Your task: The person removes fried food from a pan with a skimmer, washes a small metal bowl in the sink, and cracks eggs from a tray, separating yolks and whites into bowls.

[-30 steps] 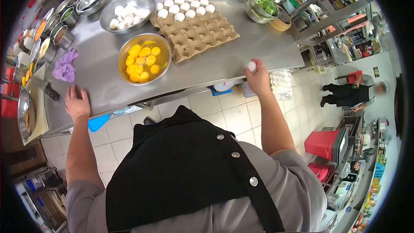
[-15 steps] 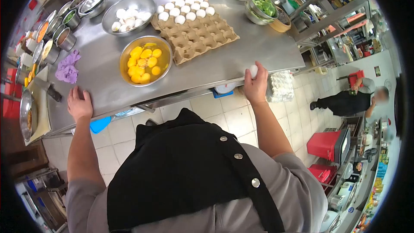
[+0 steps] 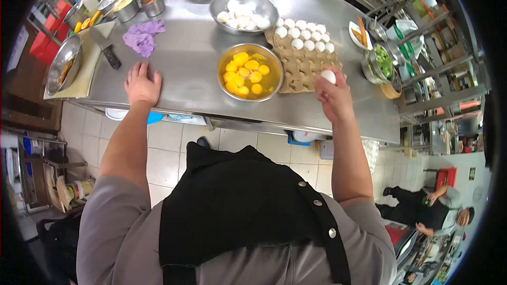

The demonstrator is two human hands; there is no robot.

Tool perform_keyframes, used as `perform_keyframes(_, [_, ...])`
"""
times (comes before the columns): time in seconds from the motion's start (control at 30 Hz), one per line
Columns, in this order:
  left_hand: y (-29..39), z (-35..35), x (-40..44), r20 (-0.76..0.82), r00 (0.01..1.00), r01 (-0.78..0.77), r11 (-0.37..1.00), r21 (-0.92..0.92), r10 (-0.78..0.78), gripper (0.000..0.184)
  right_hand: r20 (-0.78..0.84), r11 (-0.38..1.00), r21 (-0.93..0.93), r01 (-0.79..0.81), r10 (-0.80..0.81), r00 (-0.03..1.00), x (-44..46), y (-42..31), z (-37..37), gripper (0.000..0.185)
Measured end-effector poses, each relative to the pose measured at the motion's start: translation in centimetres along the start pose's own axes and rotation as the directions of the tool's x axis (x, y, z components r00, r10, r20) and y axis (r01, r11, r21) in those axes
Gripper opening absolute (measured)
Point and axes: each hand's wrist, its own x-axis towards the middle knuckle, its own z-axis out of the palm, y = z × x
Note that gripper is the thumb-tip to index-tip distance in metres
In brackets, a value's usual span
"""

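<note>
My right hand [image 3: 335, 95] is closed around a white egg [image 3: 328, 77], raised just over the near right corner of the cardboard egg tray [image 3: 302, 65]. White eggs fill the far rows of that tray. My left hand [image 3: 142, 84] lies on the steel table [image 3: 179, 82] with fingers spread, holding nothing, just below a crumpled purple cloth [image 3: 141, 38]. Between my hands stands a metal bowl [image 3: 250, 72] of yellow yolks in clear egg white. Behind it, another metal bowl [image 3: 243, 11] holds white eggs or shells; which, I cannot tell.
At left are a knife [image 3: 110, 55], a cutting board [image 3: 95, 68] and a tilted metal bowl [image 3: 64, 67]. Several metal containers [image 3: 152, 3] line the back left. A bowl of greens [image 3: 381, 61] stands at right. A person [image 3: 428, 208] in a black apron is at far right.
My right hand has moved with the egg from the table's front edge up to the tray. The view has turned, shifting the table's contents rightward. My left hand still rests on the table.
</note>
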Motion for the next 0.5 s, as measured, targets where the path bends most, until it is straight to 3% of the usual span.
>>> perform_keyframes(0.1, [0.1,-0.3,-0.1,0.015,1.0,0.016,1.0,-0.023,-0.015,0.058,0.079,0.926,-0.373,0.053,-0.026,0.997,2.0,-0.7,5.3,0.042])
perform_keyframes(0.2, [0.2,-0.5,-0.1,0.023,0.999,0.027,0.999,-0.022,-0.026,0.059,0.285,0.537,-0.753,0.38,-0.254,0.924,3.2,0.0,8.9,0.041])
perform_keyframes(0.33, [0.0,-0.3,0.0,0.006,1.0,0.022,0.999,-0.036,-0.021,0.058,0.401,0.391,-0.82,0.418,-0.129,0.907,4.1,1.4,11.5,0.04])
perform_keyframes(0.5, [0.1,-0.8,-0.2,-0.004,1.0,0.008,0.998,-0.062,-0.008,0.058,0.379,0.311,-0.878,0.363,-0.013,0.925,4.5,2.3,12.7,0.041])
